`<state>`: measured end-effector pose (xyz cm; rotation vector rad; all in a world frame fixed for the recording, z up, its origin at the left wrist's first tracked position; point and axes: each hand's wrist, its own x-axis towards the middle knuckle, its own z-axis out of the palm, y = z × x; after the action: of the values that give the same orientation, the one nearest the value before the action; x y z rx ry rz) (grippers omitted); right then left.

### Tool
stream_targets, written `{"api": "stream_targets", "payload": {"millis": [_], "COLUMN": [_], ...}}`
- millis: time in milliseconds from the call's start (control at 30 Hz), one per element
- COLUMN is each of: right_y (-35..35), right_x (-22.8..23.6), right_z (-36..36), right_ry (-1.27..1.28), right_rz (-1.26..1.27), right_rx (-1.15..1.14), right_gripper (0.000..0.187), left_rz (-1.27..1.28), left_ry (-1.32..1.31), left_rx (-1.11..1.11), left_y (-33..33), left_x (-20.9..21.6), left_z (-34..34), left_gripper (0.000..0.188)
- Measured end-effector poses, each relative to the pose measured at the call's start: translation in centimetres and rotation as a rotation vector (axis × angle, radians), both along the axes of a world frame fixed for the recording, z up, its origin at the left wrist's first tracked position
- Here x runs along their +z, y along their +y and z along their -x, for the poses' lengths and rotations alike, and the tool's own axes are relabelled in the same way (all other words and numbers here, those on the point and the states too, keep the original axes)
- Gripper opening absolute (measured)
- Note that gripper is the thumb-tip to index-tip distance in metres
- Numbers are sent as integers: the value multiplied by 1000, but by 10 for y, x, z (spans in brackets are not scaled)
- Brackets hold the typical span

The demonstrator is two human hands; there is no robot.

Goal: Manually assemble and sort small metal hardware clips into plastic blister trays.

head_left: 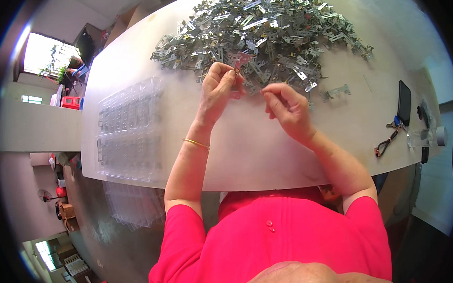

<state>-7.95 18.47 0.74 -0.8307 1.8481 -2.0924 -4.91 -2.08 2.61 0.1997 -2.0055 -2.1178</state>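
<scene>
Well to the left of the left hand, clear plastic trays with moulded pockets (129,130) lie on the pale, smooth tabletop (231,161); whether anything sits in those pockets is too faint to tell, so they give no count of finished work. More clear plastic trays (134,205) show lower down, past the table's near edge.

The left hand (218,89) pinches a flat metal bracket that shows pinkish red (243,58) — one end juts out beyond the fingers, a bit more shows below them. This piece looks partway through being handled, neither loose nor set down.

Just beyond both hands spreads a large heap of silvery metal brackets (270,31). Judging by its size, far more is left than done.

The right hand (290,111), beside the left but apart from it, is closed narrow, thumb to fingertips; I cannot tell whether something small is between them. Beyond it, to its right, a single silvery bracket (336,92) lies off the heap — whether finished or merely strayed, I cannot say.
</scene>
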Motion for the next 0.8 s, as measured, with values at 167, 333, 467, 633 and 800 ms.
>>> {"api": "stream_targets", "payload": {"millis": [167,333,467,633,800], "right_y": [-13,-44,-69,-84,-96], "right_x": [35,72,93,118,126], "right_z": [30,47,53,63,70], "right_ry": [105,112,255,509,916], "right_rz": [-26,87,131,-48,-148], "right_rx": [-86,-83,-195,-262,-493], "right_gripper": [8,7,9,7,11], "left_rz": [94,-68,-91,-43,-38], "left_ry": [33,145,199,214,261], "left_rx": [42,52,104,218,287], "left_y": [3,-7,-10,-26,-31], "left_x": [2,17,44,52,55], "left_z": [8,30,30,30,31], "left_gripper": [10,15,22,23,21]}}
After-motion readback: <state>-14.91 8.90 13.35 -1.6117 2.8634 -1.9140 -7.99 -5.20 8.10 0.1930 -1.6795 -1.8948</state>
